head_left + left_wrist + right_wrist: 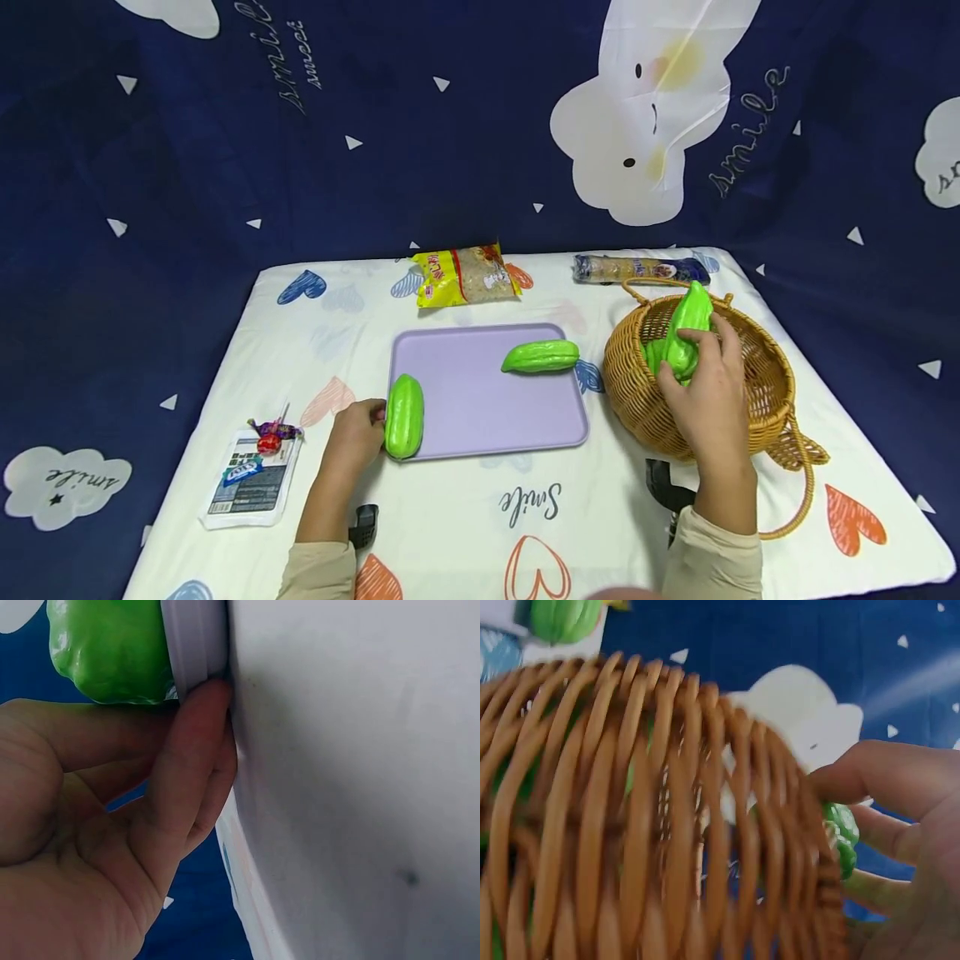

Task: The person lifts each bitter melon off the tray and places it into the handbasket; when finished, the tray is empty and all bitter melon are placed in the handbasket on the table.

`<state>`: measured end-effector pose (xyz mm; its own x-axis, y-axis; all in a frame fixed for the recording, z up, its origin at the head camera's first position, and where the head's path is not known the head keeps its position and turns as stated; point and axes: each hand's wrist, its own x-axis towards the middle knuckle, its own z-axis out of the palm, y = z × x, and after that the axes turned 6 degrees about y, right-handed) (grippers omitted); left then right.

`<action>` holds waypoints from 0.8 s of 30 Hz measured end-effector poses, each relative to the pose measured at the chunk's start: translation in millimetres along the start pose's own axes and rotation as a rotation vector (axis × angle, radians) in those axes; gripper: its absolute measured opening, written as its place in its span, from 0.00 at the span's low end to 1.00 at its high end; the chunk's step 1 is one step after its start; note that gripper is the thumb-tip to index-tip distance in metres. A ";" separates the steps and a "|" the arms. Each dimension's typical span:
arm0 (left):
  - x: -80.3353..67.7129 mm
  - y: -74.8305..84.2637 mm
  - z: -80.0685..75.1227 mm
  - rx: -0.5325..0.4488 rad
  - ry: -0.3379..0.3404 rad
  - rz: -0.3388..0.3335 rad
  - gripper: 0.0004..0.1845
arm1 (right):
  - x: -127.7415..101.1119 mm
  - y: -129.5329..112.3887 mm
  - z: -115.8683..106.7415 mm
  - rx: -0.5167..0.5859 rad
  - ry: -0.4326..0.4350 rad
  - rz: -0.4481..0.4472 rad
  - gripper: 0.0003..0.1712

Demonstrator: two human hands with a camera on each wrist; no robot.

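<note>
My right hand [708, 396] grips a bright green, ribbed bitter melon [690, 325], tilted with its tip up, over the mouth of the round wicker basket [630, 392]. More green shows inside the basket behind it. In the right wrist view the basket's weave hides most of that bitter melon. At the left side of the lilac tray [487, 408], my left hand [356, 433] pinches the rim with curled fingers, seen close up in the left wrist view. Right beside those fingers a second bitter melon [405, 417] lies along the tray's left edge. Another bitter melon [542, 357] lies at the tray's back right.
Behind the tray lies a yellow food packet [468, 277], with a long clear-and-blue packet [641, 269] to its right. Small wrapped sweets [270, 442] sit on a white flat pack [255, 492] at the left. The basket's handle [806, 492] loops toward the front right.
</note>
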<state>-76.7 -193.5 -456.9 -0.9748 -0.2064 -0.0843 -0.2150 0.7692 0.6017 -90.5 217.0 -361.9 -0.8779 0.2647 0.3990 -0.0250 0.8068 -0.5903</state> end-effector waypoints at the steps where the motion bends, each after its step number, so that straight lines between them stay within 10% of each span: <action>1: -0.2 -0.7 -0.3 -0.005 -0.004 -0.002 0.17 | 0.6 2.0 -0.4 -0.013 -0.009 0.004 0.26; 13: -1.9 -3.3 -2.7 -0.006 0.026 0.007 0.17 | -4.1 -3.2 11.6 -0.028 -0.044 -0.051 0.24; 18: -2.0 -1.1 -0.6 -0.016 0.027 -0.002 0.17 | -12.1 -26.6 33.7 0.052 -0.047 -0.282 0.22; 24: -1.9 0.4 2.5 -0.015 0.019 -0.010 0.18 | -34.3 -67.3 67.7 0.057 -0.325 -0.544 0.24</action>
<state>-75.1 -191.3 -458.4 -0.9713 -0.2255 -0.0751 -0.2234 0.7579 0.6129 -91.1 117.8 -383.4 -0.8328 -0.3561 0.4237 -0.5255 0.7492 -0.4032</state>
